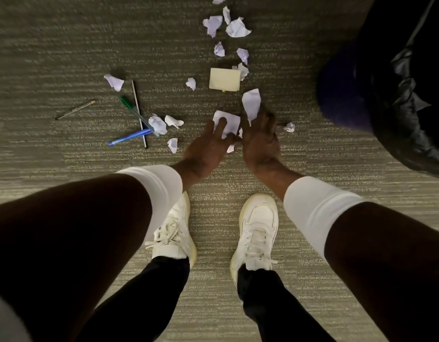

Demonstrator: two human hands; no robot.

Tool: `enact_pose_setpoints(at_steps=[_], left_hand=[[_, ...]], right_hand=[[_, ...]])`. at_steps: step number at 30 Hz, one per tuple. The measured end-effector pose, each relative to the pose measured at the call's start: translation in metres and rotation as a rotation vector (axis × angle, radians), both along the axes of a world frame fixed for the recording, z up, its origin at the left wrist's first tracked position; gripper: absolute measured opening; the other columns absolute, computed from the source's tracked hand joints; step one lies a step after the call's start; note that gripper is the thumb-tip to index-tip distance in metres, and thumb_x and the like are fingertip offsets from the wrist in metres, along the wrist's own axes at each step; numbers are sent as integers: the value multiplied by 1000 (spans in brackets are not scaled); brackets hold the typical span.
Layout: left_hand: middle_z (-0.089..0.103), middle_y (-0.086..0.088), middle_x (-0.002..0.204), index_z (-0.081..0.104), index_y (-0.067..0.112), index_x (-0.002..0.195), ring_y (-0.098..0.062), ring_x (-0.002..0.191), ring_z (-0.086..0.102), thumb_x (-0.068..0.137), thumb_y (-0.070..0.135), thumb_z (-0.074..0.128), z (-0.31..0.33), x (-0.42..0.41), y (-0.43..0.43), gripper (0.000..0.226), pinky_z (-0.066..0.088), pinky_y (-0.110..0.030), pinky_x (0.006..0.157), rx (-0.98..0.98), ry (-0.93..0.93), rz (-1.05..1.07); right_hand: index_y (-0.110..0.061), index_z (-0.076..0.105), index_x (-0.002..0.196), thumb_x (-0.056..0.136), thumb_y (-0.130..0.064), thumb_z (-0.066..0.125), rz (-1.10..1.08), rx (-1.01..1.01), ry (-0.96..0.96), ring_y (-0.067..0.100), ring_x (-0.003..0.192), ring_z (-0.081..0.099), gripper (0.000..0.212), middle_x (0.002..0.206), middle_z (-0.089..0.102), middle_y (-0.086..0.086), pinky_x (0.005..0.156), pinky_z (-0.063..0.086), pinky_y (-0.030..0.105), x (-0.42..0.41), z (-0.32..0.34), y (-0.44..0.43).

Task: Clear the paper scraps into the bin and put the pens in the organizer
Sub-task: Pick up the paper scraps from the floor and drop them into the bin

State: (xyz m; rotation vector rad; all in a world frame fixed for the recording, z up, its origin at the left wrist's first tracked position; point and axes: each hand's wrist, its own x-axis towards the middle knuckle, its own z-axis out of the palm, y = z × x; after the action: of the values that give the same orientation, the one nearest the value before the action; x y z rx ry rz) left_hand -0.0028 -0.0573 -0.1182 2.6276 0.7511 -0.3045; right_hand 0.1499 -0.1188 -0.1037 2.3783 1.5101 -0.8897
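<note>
Here you are bent over the floor (65,45), both hands down just short of the yellow notepad (224,79). Your left hand (211,141) presses a flat paper scrap (228,122) with fingers spread; your right hand (260,139) pinches another scrap (251,101) upright, likely gathering several for one trip. The bin (398,107) waits right of the notepad; the pens (134,114) lie left of it. No organizer shows.
</note>
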Motion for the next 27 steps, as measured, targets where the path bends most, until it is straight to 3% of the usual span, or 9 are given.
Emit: enact_pose_setpoints(at_steps=[3,6,9,13,15,18,21,23,27], left_hand=[[37,-27,148,44,20,134,-57,126,55,89,1,48,-5,-4,-1,49,61,-50,56,20,-20,-15],[47,-30,146,58,12,129,-54,123,55,89,-6,52,-5,-3,0,44,62,-52,60,-7,-4,1],[58,-25,133,68,5,117,-49,112,59,89,-3,48,-5,0,6,35,61,-49,68,33,-44,-58],[64,-21,118,71,2,102,-47,102,63,89,0,48,-10,0,15,26,60,-49,65,67,-100,-107],[66,-22,110,70,1,97,-49,99,63,86,-1,54,-8,3,21,20,59,-52,66,40,-85,-64],[65,-22,102,69,3,95,-47,99,62,79,-1,64,-4,9,25,17,57,-54,79,-24,-75,34],[62,-25,112,66,4,93,-45,103,59,75,-1,71,1,14,27,19,52,-49,85,-79,-99,140],[53,-30,135,67,5,94,-47,112,58,80,2,75,5,16,29,16,54,-49,87,-116,-91,150],[37,-39,153,72,4,96,-54,120,57,82,0,74,0,22,31,15,59,-54,86,-142,-17,109]], right_hand=[[-9,26,165,107,-11,31,99,20,-58,48,151,31,58,168,26,22,99,56,52,-2,9,1],[-8,33,163,106,-13,38,166,44,-74,43,142,43,57,161,37,18,85,62,50,-2,4,3],[0,56,146,100,-7,45,200,138,-127,43,126,58,48,144,55,21,73,65,49,1,-3,1],[-1,70,129,93,3,62,174,236,-42,43,107,67,37,128,66,21,76,64,48,6,-13,-1],[-5,75,120,90,2,64,52,299,-12,42,97,72,32,118,73,19,78,61,44,9,-16,-1],[-11,81,103,88,-7,68,-188,334,-13,34,95,75,21,105,79,13,81,57,36,14,-16,-1],[-17,84,94,82,-9,70,-466,345,22,28,93,77,19,100,82,5,81,55,30,27,-13,-2],[-18,83,93,80,-12,74,-608,354,51,24,91,77,17,98,83,2,76,53,26,38,-8,-1],[-13,70,103,81,-18,83,-658,332,120,14,81,67,26,97,79,-1,70,39,20,50,0,12]])
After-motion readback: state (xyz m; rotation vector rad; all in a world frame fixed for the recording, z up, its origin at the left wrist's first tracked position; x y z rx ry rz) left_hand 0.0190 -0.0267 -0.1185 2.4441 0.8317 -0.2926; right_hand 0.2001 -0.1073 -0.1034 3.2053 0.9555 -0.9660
